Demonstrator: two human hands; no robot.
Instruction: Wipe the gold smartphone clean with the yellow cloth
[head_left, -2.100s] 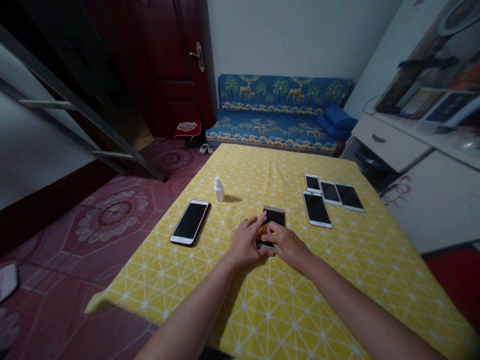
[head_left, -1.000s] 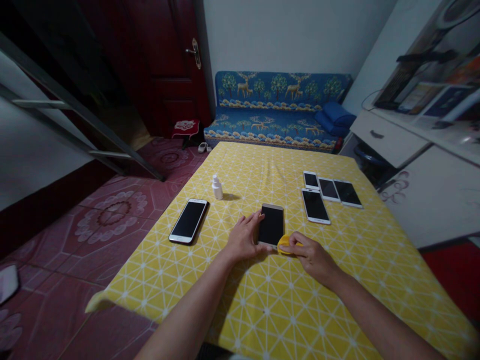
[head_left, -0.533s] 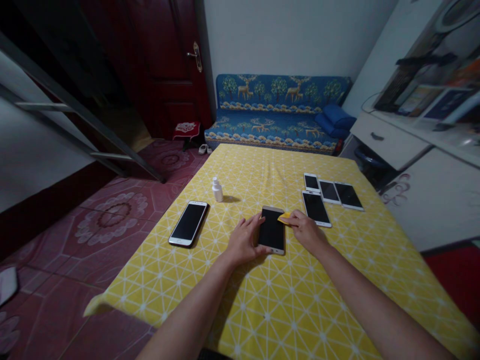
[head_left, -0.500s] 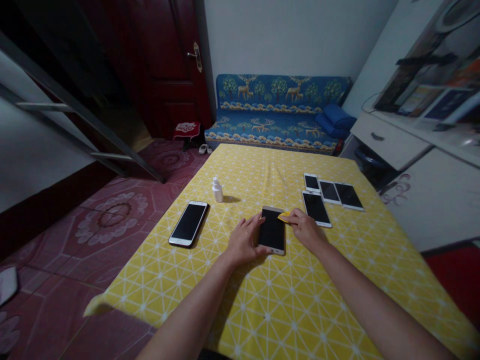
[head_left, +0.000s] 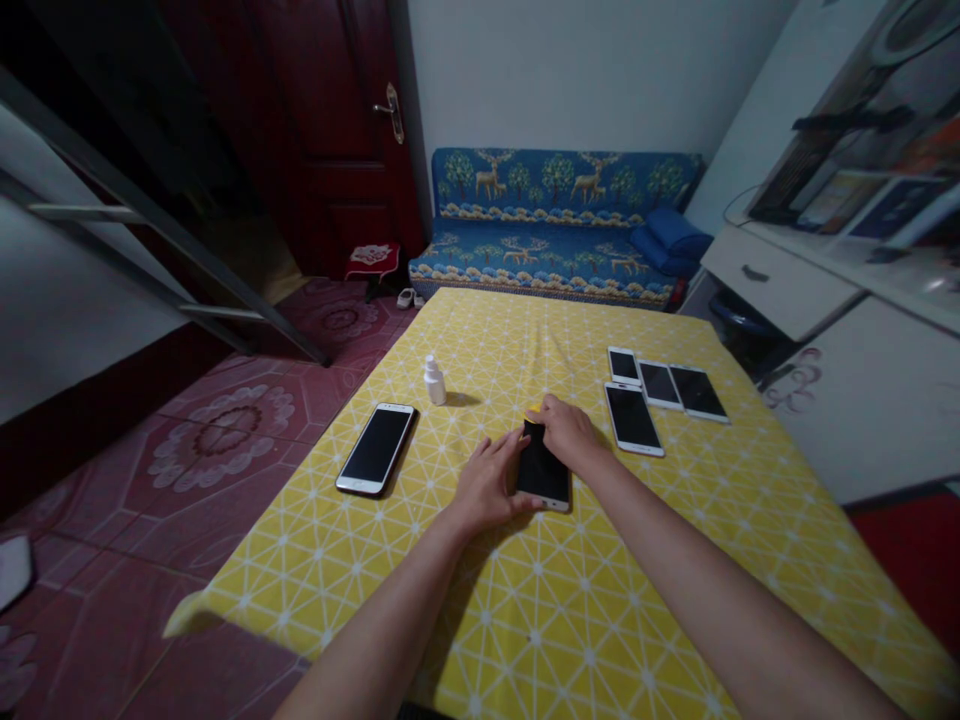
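A black-screened smartphone with a gold rim (head_left: 541, 470) lies in the middle of the yellow tablecloth (head_left: 480, 620). My left hand (head_left: 487, 485) rests against its left edge with the fingers spread. My right hand (head_left: 566, 432) covers the phone's upper end, pinching a yellow cloth (head_left: 530, 412). Only a small corner of that cloth shows past my fingers. Part of the phone's top is hidden under my right hand.
Another smartphone (head_left: 375, 449) lies to the left, beside a small white dropper bottle (head_left: 434, 381). Several more phones (head_left: 634, 418) lie at the table's right. A blue patterned sofa (head_left: 551, 225) stands behind the table, with a dark red door (head_left: 330, 130) to its left.
My right hand has moved left with the yellow cloth, from beside the phone's upper right corner onto its upper end. My left hand and the phone have barely moved.
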